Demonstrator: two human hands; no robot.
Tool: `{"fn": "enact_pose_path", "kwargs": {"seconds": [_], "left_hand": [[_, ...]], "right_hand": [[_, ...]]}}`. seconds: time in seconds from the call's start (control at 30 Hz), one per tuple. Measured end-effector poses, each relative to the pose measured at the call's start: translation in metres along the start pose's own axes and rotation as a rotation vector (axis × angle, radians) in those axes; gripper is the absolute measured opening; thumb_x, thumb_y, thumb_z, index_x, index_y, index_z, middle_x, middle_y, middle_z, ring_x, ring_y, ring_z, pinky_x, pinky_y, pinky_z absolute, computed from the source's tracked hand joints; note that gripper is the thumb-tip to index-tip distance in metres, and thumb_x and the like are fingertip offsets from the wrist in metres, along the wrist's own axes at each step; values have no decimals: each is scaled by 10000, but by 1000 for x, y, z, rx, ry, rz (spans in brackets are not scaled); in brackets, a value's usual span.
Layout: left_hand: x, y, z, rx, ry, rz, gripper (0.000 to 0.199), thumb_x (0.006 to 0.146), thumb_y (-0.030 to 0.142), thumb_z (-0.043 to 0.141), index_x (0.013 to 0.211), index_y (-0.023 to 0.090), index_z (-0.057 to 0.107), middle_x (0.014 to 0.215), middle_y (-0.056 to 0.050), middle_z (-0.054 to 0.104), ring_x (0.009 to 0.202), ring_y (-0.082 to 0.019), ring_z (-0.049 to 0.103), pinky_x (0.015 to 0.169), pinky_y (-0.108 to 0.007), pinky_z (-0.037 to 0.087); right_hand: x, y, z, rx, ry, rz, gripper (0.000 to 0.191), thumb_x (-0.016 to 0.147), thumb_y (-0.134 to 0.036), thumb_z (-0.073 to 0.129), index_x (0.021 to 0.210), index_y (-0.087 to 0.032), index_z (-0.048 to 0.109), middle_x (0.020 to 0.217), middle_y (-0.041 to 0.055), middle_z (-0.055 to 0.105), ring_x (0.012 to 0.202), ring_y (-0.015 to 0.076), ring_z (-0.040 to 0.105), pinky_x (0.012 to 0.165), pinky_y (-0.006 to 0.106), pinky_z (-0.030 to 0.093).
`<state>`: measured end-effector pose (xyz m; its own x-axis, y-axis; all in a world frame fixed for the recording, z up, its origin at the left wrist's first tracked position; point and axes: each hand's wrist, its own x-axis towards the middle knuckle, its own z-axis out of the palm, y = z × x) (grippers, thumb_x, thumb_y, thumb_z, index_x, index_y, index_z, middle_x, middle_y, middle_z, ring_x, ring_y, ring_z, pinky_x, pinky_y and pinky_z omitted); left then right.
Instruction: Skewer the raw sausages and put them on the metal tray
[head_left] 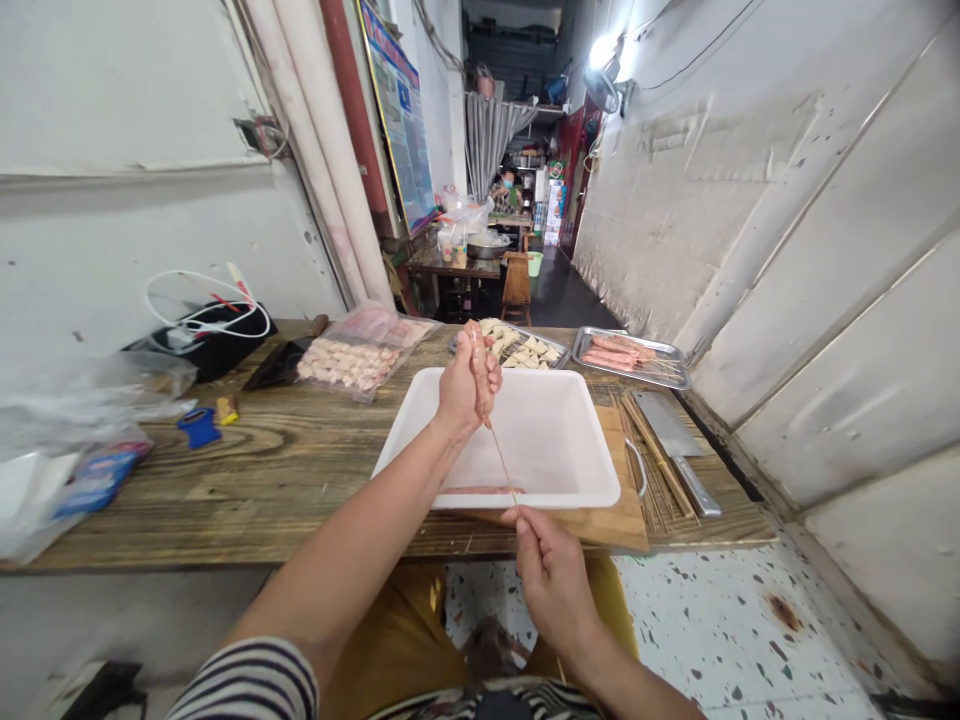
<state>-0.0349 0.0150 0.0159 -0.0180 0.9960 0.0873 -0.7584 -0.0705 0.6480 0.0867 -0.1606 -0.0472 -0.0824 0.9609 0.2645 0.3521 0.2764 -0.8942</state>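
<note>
My left hand (459, 388) is wrapped round a long piece of pink meat (482, 375) above a white plastic tub (592, 440). A thin wooden skewer (501, 458) runs from the lower end of the meat toward me. Its other end is pinched between the thumb and fingers of my right hand (551, 560), just in front of the tub's near rim. Inside the tub, a strip of pink meat (480, 491) shows low along the near wall. The tub rests on a wooden cutting board (630, 525).
Right of the tub lie loose skewers (652, 465) and a cleaver (679, 440). Behind stand a tray of meat skewers (667, 377) and a tray of pale folded pieces (532, 350). A bag of pale pieces (349, 360) and a blue object (199, 427) lie left. A person (508, 192) is far back.
</note>
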Motion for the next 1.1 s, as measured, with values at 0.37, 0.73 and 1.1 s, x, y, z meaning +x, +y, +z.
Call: {"fn": "enact_pose_path", "kwargs": {"seconds": [0.37,0.73,1.1], "left_hand": [[-3,3,5,-8,-14,-42,397,865,546,442,860,174,581,512,44,402,383,-55,378,348,-157,290],[-6,3,8,46,-22,-49,395,894,530,383,865,179,564,494,44,388,383,-62,356,336,-157,275],[-7,-1,9,35,-34,-53,400,893,531,385,795,179,548,488,41,392,368,-68,367,340,-173,278]], "right_hand": [[-1,2,8,42,4,4,286,937,-298,352,888,-164,600,586,-17,473,466,115,382,425,213,291],[-1,1,13,61,9,29,297,943,-308,342,874,-165,594,649,15,545,531,133,460,437,212,316],[0,-6,17,100,-14,35,316,939,-315,338,857,-159,599,591,-11,470,495,121,407,436,216,299]]}}
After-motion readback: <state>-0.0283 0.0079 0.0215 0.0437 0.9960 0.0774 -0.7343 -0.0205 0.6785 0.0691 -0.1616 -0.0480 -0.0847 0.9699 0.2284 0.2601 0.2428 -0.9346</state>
